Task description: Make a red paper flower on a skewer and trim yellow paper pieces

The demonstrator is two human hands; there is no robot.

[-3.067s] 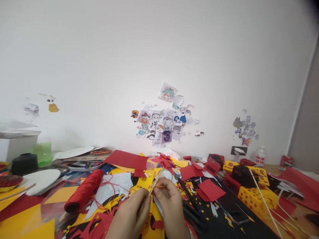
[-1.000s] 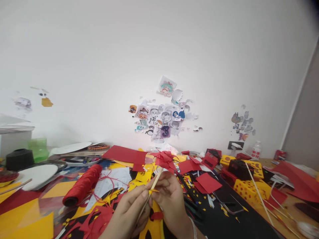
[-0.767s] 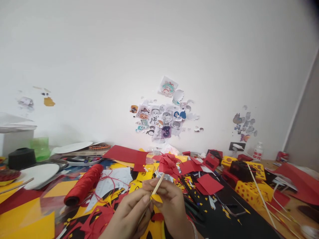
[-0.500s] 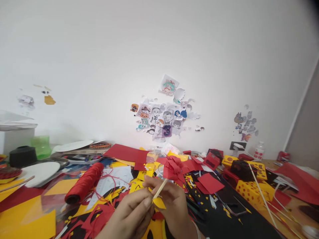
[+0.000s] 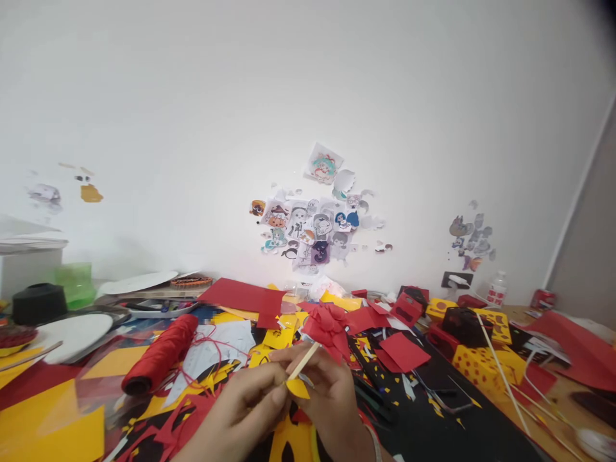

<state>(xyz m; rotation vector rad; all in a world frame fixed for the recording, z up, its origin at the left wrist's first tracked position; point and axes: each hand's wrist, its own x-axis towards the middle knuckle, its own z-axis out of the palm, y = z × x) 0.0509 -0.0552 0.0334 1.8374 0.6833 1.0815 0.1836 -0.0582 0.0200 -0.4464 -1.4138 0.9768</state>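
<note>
Far left, a white box (image 5: 29, 273) has loose sheets on top, its inside hidden. Beyond a black cone (image 5: 39, 305) stands a see-through green tub (image 5: 73, 285); I can't make out anything in it. Next, a shallow tray (image 5: 156, 314) holds what look like pens, behind a red spool (image 5: 161, 353).

In the middle, above the paper scraps, the left hand (image 5: 243, 410) pinches a slanting wooden stick (image 5: 305, 359), a yellow paper piece (image 5: 298, 389) right against it. The right hand (image 5: 334, 398) curls behind; I can't tell how firm its grip is, or whether the red paper cluster (image 5: 327, 321) past the tip is attached. I'd expect the stick to be light, stiff and snappable, best taken by the shaft; the paper soft and quick to crease, so pinch it lightly by an edge.

To the right, a spotted yellow box (image 5: 481, 369) hides its contents. Farther back on the bench (image 5: 565, 398) stand a labelled bottle (image 5: 496, 292), its fill unclear, and a red can (image 5: 543, 299).
</note>
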